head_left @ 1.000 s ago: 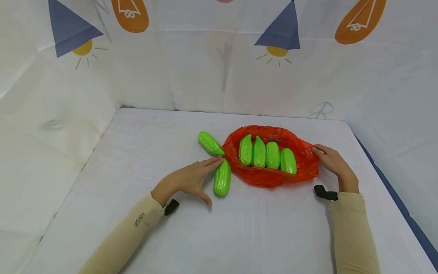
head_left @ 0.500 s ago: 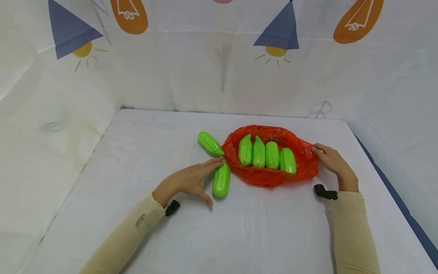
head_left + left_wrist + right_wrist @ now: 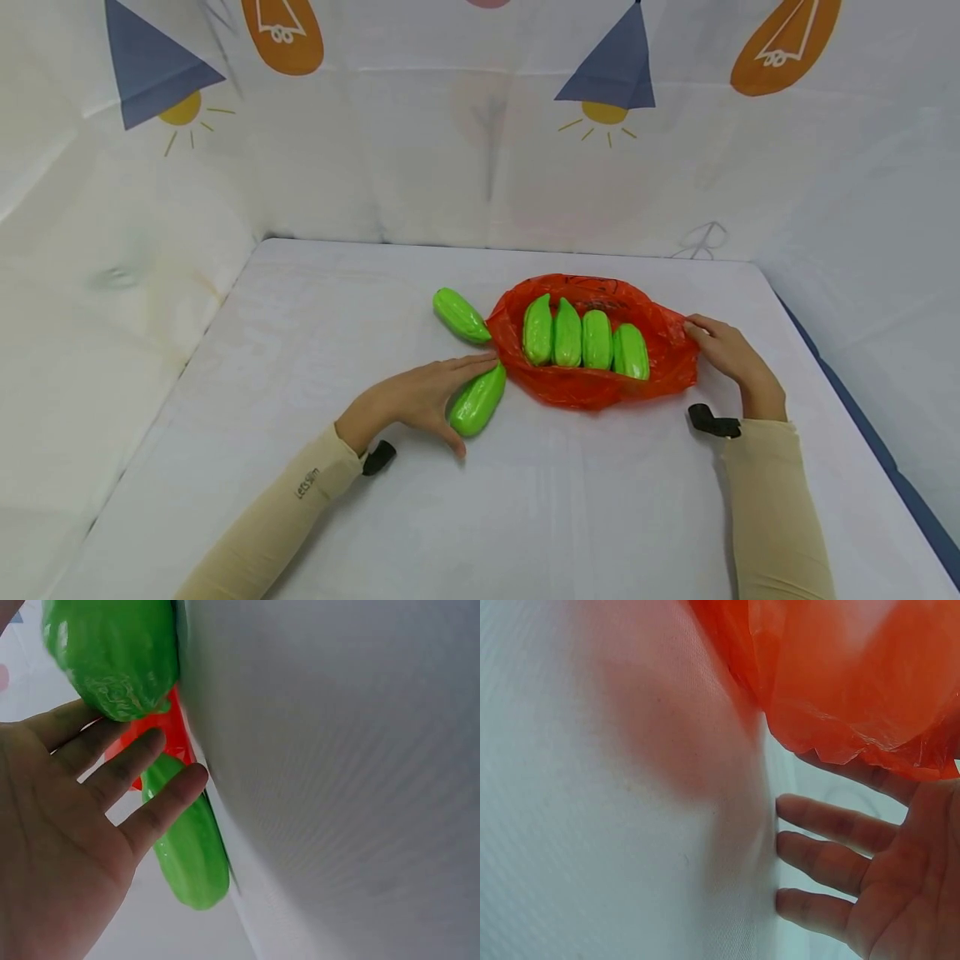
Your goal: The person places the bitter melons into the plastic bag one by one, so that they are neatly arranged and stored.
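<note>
Head view, red bag (image 3: 577, 390), four gourds (image 3: 597, 340) inside

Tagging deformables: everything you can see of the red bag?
The bag is red, thin and creased, shiny like plastic, and translucent in the right wrist view. Dark marks show on the far inner wall. It lies on the white table, mouth open, with four green gourds side by side inside. The right hand holds its right end. At its left end are two loose gourds and the left hand; contact there is unclear.
</note>
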Demonstrator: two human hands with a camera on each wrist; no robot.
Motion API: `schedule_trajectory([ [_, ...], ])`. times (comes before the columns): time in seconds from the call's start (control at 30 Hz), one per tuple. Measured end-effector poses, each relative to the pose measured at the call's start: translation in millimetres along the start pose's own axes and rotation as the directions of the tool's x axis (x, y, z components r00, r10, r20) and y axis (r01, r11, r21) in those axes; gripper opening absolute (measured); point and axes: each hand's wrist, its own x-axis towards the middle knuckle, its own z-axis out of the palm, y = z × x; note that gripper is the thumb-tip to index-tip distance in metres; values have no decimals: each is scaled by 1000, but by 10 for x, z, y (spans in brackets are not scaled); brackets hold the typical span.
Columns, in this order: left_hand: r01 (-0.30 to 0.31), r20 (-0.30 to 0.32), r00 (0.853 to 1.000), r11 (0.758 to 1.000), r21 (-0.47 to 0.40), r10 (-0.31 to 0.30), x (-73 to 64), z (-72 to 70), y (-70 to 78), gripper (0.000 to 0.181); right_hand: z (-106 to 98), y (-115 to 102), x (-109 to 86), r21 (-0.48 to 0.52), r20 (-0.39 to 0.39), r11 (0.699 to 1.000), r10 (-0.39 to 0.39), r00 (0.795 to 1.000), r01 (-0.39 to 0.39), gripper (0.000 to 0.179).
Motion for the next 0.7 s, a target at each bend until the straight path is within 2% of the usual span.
schedule_trajectory([
  [0.13,6,5,1000,1000,3,-6,-6,-2,1,125,-3,-7,-4,5,7,1000,20,1000,-20,69],
  [0.37,0,18,1000,1000,4,0,-16,-14,0,124,-7,-2,0,2,7,1000,9,1000,-9,67],
  [0.7,23,49,999,999,-41,-21,-40,-17,-32,124,-4,-13,-15,10,9,1000,22,1000,-22,69],
])
